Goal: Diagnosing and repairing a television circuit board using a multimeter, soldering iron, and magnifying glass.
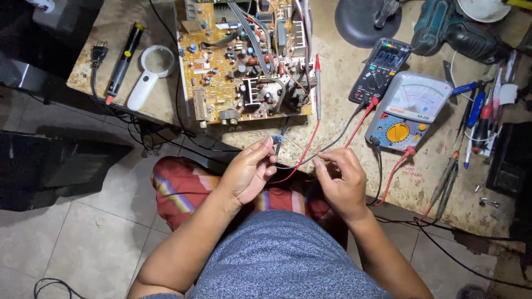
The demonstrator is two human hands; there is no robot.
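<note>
From the head camera, the person sits at a worn workbench (343, 99) with both hands raised just off its near edge. The left hand (250, 170) pinches a small blue component (278, 139) between thumb and forefinger, the other fingers curled loosely under. The component sits just below the near edge of the circuit board (244, 61), almost touching a dark lead that hangs down from the board. The right hand (342, 180) is to the right of the component and a little lower, its thumb and fingertips drawn together; whether they close on a thin wire I cannot tell.

A red test lead (307, 147) runs from beside the board's right edge down between the two hands, and a black lead (338, 138) crosses toward the meters. Right of the board lies a dark digital multimeter (380, 71), and just below-right of it an analogue meter (407, 111) with a yellow dial. Left of the board lie a white magnifying glass (149, 75) and, further left, a black desoldering pump (124, 58). Far right of the board are a cluster of pens and screwdrivers (479, 119), and above them a teal power drill (451, 30). Under the hands is a striped red cloth (183, 188) over the person's lap.
</note>
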